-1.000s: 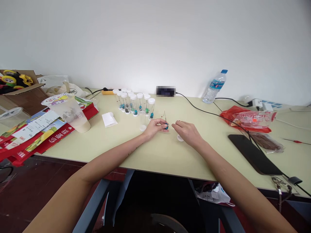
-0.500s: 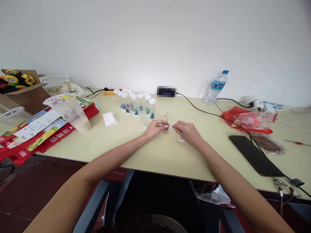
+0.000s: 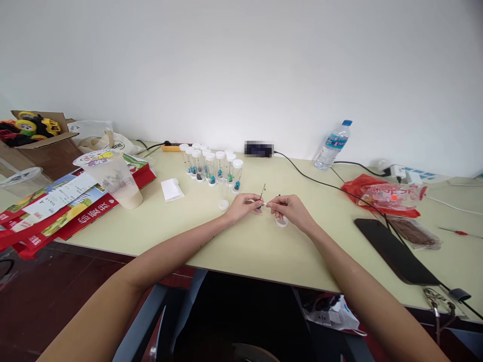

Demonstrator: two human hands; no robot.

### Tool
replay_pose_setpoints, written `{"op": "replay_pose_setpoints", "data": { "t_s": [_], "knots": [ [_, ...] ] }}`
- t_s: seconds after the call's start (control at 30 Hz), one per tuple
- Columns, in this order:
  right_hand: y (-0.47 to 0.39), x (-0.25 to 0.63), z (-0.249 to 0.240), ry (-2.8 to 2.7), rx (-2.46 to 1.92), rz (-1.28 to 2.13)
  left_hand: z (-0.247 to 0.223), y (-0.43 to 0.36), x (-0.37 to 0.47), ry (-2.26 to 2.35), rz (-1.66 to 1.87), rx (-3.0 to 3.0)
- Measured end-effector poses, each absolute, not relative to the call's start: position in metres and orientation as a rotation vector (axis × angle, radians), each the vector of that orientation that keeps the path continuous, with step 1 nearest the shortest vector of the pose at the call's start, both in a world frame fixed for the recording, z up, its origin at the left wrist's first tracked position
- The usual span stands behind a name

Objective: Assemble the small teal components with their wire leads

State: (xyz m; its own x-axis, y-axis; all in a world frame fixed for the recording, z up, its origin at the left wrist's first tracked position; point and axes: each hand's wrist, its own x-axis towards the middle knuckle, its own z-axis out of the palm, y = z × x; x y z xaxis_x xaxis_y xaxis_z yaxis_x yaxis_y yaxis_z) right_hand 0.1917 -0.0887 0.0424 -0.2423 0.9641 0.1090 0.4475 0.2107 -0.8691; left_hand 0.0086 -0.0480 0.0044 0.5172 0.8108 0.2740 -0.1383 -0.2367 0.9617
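My left hand (image 3: 243,207) pinches a small blue piece (image 3: 259,206) with a thin dark wire (image 3: 263,190) standing up from it, bent at the top. Close by on the right, the fingers of my right hand (image 3: 289,208) are pressed together on something thin and pale that meets the blue piece; its kind is too small to tell. Under my right hand lies a round white cap (image 3: 281,221). Left of my left hand, a clear tube with a white cap (image 3: 223,204) stands on the table. Behind it are several white-capped clear tubes (image 3: 221,168) holding blue, green or dark pieces with wires.
A folded white tissue (image 3: 172,190), a drink cup (image 3: 113,176) and red printed bags (image 3: 94,211) are on the left. A water bottle (image 3: 334,145) leans against the wall. A black phone-like slab (image 3: 394,251) and a red plastic bag (image 3: 381,193) lie right. A cable crosses the table.
The wire on the blue piece has tilted from upright to leaning right. My right hand's fingers have come nearer my left hand and curled more. The whole view has shifted slightly.
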Motion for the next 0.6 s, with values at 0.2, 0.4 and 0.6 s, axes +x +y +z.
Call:
{"op": "replay_pose_setpoints", "data": {
  "t_s": [0.2,0.4,0.6],
  "knots": [
    [-0.0885,0.1892,0.0415,-1.851,-1.292,0.826,0.0000,-0.0407,0.0070,0.626,1.033,1.396],
    [-0.0882,0.1900,0.0390,-2.046,-1.227,0.453,-0.0015,-0.0382,0.0058,0.590,1.049,1.320],
    [-0.0895,0.1910,0.0396,-2.036,-1.215,0.500,0.0005,-0.0411,0.0065,0.577,1.026,1.332]
  ]
}}
